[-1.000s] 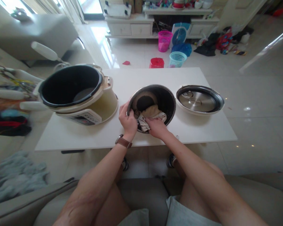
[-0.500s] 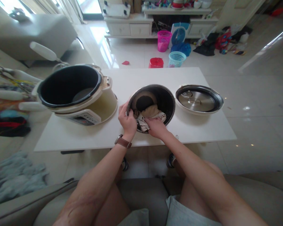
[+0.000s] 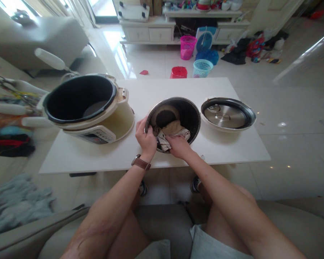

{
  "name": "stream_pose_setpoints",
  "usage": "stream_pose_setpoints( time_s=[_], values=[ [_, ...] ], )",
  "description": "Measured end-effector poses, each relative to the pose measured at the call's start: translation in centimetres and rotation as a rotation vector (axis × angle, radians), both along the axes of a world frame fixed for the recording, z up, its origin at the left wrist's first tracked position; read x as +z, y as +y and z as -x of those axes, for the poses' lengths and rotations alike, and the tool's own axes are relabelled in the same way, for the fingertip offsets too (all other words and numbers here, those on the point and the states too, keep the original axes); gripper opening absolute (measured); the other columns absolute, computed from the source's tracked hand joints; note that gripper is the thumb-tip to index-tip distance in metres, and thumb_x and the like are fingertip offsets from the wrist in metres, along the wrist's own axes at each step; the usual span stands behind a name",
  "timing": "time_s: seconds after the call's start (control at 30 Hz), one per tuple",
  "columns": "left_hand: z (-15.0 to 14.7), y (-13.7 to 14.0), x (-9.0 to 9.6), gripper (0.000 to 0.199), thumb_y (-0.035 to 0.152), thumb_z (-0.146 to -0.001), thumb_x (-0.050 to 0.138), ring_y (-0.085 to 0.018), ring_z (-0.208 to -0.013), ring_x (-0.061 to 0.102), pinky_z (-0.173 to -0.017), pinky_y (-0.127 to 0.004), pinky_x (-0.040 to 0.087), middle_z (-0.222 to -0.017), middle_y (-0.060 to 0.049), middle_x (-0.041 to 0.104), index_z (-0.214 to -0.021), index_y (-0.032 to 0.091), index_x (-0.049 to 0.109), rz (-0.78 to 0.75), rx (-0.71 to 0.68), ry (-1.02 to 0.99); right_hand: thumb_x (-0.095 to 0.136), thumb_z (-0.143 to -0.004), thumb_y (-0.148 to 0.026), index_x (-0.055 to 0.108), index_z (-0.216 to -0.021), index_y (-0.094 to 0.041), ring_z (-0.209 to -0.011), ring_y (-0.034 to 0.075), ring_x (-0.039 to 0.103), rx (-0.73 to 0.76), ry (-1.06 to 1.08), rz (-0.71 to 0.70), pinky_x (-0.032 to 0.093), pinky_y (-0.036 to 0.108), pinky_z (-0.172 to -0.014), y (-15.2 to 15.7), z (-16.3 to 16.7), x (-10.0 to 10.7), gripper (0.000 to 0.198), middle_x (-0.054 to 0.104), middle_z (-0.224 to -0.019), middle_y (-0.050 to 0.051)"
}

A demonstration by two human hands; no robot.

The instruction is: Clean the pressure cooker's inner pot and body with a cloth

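Tilted toward me on the white table is a dark inner pot (image 3: 193, 113). My left hand (image 3: 147, 138) grips its left rim, thumb inside and fingers around the outer wall. Inside the pot lies a crumpled cloth (image 3: 175, 128), brownish and white with dark lines. My right hand (image 3: 179, 145) reaches over the near rim and is closed on that cloth; some of its fingertips are hidden in the folds. Left of the pot stands the cream electric cooker body (image 3: 124, 124), its top uncovered. On the right, the round lid (image 3: 224, 117) lies with its metal inner side up.
The white table (image 3: 162, 88) bears all three cooker parts. Beyond it on the floor are a red bin (image 3: 178, 72), a light blue basket (image 3: 202, 67) and a pink basket (image 3: 188, 47). White-handled items (image 3: 50, 58) stick up at the left. A grey sofa (image 3: 164, 223) is under me.
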State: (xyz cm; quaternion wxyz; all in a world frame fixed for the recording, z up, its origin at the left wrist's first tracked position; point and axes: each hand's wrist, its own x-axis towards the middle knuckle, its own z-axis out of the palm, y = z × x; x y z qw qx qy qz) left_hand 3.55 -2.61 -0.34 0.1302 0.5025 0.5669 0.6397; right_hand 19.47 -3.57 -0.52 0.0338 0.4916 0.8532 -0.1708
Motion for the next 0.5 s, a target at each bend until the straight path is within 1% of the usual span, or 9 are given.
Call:
stream_pose_setpoints(
  time_s=[0.13, 0.2, 0.27, 0.33, 0.4, 0.47, 0.5],
  values=[
    [-0.1, -0.1, 0.1, 0.036, 0.008, -0.087, 0.057, -0.022, -0.116, 0.067, -0.112, -0.035, 0.051, -0.116, -0.006, 0.075, -0.112, 0.022, 0.079, 0.019, 0.007, 0.011, 0.061, -0.088, -0.018, 0.06, -0.141, -0.015, -0.121, 0.035, 0.071, -0.025, 0.003, 0.003, 0.049, 0.045, -0.105, -0.3, 0.2, 0.3, 0.052, 0.072, -0.137, 0.019],
    [-0.3, -0.3, 0.0, 0.034, 0.01, -0.089, 0.057, -0.022, -0.117, 0.067, -0.113, -0.036, 0.05, -0.117, -0.006, 0.075, -0.113, 0.022, 0.079, 0.02, 0.006, 0.006, 0.059, -0.088, -0.016, 0.06, -0.142, -0.017, -0.116, 0.036, 0.073, -0.101, 0.013, 0.027, 0.052, 0.044, -0.101, -0.4, 0.5, 0.4, 0.054, 0.075, -0.131, 0.019],
    [-0.6, -0.6, 0.0, 0.032, 0.012, -0.092, 0.056, -0.023, -0.118, 0.067, -0.113, -0.038, 0.05, -0.118, -0.007, 0.075, -0.113, 0.021, 0.079, 0.011, 0.002, -0.012, 0.053, -0.09, -0.016, 0.059, -0.146, -0.018, -0.113, 0.035, 0.075, -0.234, 0.066, 0.052, 0.054, 0.041, -0.097, -0.3, 1.0, 0.2, 0.055, 0.077, -0.126, 0.018],
    [-1.1, -0.8, 0.0, 0.032, 0.013, -0.094, 0.056, -0.023, -0.119, 0.067, -0.114, -0.039, 0.05, -0.119, -0.008, 0.075, -0.115, 0.021, 0.079, 0.014, -0.009, -0.024, 0.044, -0.096, -0.017, 0.055, -0.151, -0.019, -0.118, 0.031, 0.074, -0.366, 0.171, 0.056, 0.055, 0.037, -0.096, 0.0, 1.5, 0.0, 0.055, 0.077, -0.129, 0.016],
    [-1.6, -1.1, 0.0, 0.034, 0.014, -0.095, 0.056, -0.024, -0.121, 0.066, -0.116, -0.04, 0.049, -0.122, -0.009, 0.075, -0.118, 0.022, 0.079, 0.027, -0.022, -0.024, 0.032, -0.102, -0.017, 0.048, -0.158, -0.018, -0.128, 0.027, 0.069, -0.438, 0.27, 0.036, 0.055, 0.035, -0.1, 0.4, 1.9, -0.3, 0.058, 0.073, -0.139, 0.014],
    [-1.9, -1.2, 0.0, 0.036, 0.014, -0.095, 0.055, -0.024, -0.122, 0.065, -0.117, -0.041, 0.049, -0.123, -0.008, 0.075, -0.12, 0.022, 0.078, 0.039, -0.031, -0.019, 0.028, -0.103, -0.016, 0.042, -0.163, -0.015, -0.136, 0.025, 0.065, -0.429, 0.326, 0.016, 0.054, 0.036, -0.104, 0.6, 2.1, -0.5, 0.061, 0.069, -0.147, 0.015],
    [-1.9, -1.2, 0.0, 0.036, 0.013, -0.095, 0.055, -0.023, -0.122, 0.065, -0.116, -0.04, 0.049, -0.123, -0.008, 0.074, -0.12, 0.022, 0.078, 0.042, -0.03, -0.018, 0.03, -0.103, -0.016, 0.041, -0.163, -0.015, -0.137, 0.025, 0.063, -0.387, 0.342, 0.018, 0.053, 0.036, -0.106, 0.6, 2.1, -0.4, 0.062, 0.068, -0.148, 0.015]
  ],
)
